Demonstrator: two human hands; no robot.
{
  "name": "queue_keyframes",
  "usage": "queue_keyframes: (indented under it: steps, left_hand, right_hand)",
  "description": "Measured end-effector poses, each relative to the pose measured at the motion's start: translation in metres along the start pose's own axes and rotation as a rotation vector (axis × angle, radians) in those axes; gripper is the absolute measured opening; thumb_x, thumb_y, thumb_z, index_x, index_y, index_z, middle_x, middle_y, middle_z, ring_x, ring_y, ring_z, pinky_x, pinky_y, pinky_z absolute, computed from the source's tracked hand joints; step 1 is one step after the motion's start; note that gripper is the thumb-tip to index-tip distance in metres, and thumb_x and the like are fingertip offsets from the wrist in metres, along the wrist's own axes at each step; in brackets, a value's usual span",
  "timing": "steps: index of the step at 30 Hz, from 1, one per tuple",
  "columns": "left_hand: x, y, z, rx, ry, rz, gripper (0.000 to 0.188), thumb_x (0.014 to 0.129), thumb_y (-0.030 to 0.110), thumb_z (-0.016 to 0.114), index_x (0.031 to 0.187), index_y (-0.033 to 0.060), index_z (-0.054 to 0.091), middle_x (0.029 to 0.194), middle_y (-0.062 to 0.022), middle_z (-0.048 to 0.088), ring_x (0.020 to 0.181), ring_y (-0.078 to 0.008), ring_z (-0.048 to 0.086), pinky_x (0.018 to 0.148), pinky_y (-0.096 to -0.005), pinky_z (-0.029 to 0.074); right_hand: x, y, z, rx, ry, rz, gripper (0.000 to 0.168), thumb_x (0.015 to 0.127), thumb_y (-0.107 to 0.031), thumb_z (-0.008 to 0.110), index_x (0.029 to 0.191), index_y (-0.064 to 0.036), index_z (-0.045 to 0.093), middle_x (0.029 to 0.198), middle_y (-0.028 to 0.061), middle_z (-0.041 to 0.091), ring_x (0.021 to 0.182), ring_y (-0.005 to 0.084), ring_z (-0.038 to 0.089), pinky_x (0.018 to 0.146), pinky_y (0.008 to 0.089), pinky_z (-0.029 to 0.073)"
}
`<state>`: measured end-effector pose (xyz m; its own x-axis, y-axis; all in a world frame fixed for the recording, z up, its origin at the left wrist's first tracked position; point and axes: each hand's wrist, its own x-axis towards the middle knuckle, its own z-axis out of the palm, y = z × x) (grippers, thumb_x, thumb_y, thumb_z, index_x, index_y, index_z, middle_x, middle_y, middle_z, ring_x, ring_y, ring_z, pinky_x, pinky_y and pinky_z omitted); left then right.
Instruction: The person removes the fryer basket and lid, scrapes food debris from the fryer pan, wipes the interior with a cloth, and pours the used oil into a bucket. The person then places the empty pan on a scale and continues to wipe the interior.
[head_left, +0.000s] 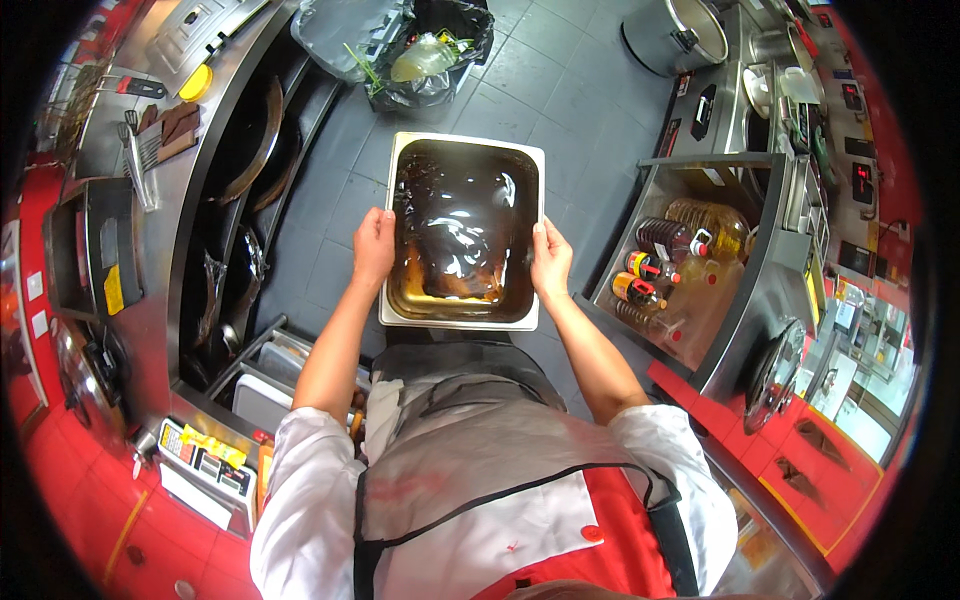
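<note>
A deep rectangular stainless-steel food pan (535, 315) is held out in front of me over the tiled floor. Dark, glossy brown liquid (465, 217) fills much of it, with amber showing near the close edge and light glinting on the surface. My left hand (373, 246) grips the pan's left side, thumb on the rim. On the opposite side my right hand (551, 255) holds the rim in the same way. The fingers under the rim are partly hidden. Below the pan, a grey translucent apron covers my front.
An open bin lined with a black bag (472, 37) stands on the floor ahead. Left is a steel counter (161, 180) with tongs (135, 169) and shelves of woks beneath. At right, a cabinet (757, 300) holds several oil and sauce bottles (675, 236). A large pot (652, 41) stands far right.
</note>
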<state>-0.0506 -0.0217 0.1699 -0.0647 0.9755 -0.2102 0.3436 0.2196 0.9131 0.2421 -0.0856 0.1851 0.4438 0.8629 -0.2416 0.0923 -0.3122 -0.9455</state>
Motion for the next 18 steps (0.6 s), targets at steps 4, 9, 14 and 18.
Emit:
queue_keyframes:
  steps: [4,9,14,18]
  left_hand:
    - [-0.011,-0.02,0.017,-0.018,-0.024,-0.045,0.035,0.101,0.03,0.051,0.078,0.0028,0.046,0.063,-0.0033,0.041,0.061,-0.0105,0.038,0.055,-0.0316,0.037]
    - [-0.023,-0.057,0.048,-0.023,-0.025,-0.073,0.034,0.1,0.03,0.05,0.082,0.0009,0.05,0.069,-0.0158,0.053,0.063,-0.0283,0.05,0.062,-0.0417,0.043]
    - [-0.031,-0.06,0.071,0.034,-0.109,-0.228,0.033,0.098,0.032,0.05,0.085,0.0016,0.051,0.077,-0.0216,0.057,0.073,-0.0403,0.055,0.067,-0.0469,0.043]
    - [-0.037,-0.073,0.085,0.049,-0.157,-0.237,0.034,0.1,0.03,0.049,0.083,0.0009,0.046,0.07,-0.0151,0.046,0.065,-0.0255,0.044,0.064,-0.0411,0.04]
  right_hand:
    - [-0.002,0.011,-0.014,-0.037,0.013,-0.039,0.037,0.1,-0.017,0.056,0.131,0.004,0.057,0.095,-0.0006,0.067,0.084,0.0043,0.056,0.077,0.0214,0.047]
    - [0.0,0.002,-0.04,-0.129,-0.102,0.1,0.038,0.093,-0.004,0.061,0.13,0.002,0.058,0.078,-0.0084,0.057,0.064,0.0,0.045,0.06,0.0172,0.04]
    - [0.002,0.016,-0.057,-0.16,-0.099,0.062,0.036,0.093,0.001,0.056,0.128,0.006,0.057,0.109,0.0066,0.069,0.094,0.0099,0.061,0.087,0.0253,0.048]
    - [-0.002,0.021,-0.065,-0.236,-0.075,0.096,0.036,0.093,0.0,0.056,0.128,0.007,0.057,0.109,0.0083,0.069,0.096,0.0107,0.061,0.088,0.0258,0.048]
